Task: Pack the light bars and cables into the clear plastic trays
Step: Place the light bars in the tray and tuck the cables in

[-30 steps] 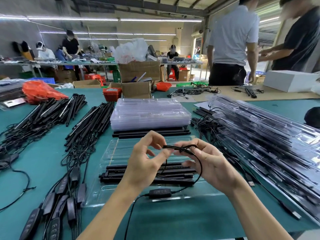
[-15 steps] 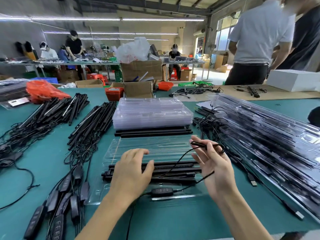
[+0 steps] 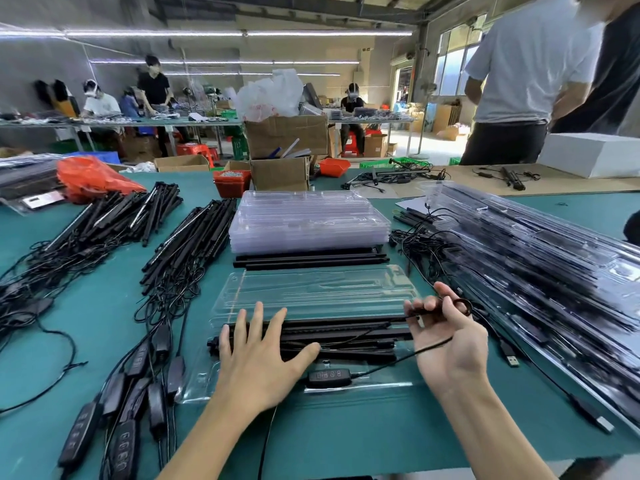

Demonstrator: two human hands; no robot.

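I saw the light bars (image 3: 332,336) lying in the open clear tray (image 3: 311,296) on the green tabletop (image 3: 346,438), my left hand (image 3: 258,362) pressing them with fingers spread wide, my right hand (image 3: 446,344) pinching the coiled cable (image 3: 462,305), no legible writing anywhere.

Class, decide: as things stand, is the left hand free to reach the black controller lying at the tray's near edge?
Probably yes. The left hand lies flat and empty on the light bars, just beside the controller, with nothing between them.
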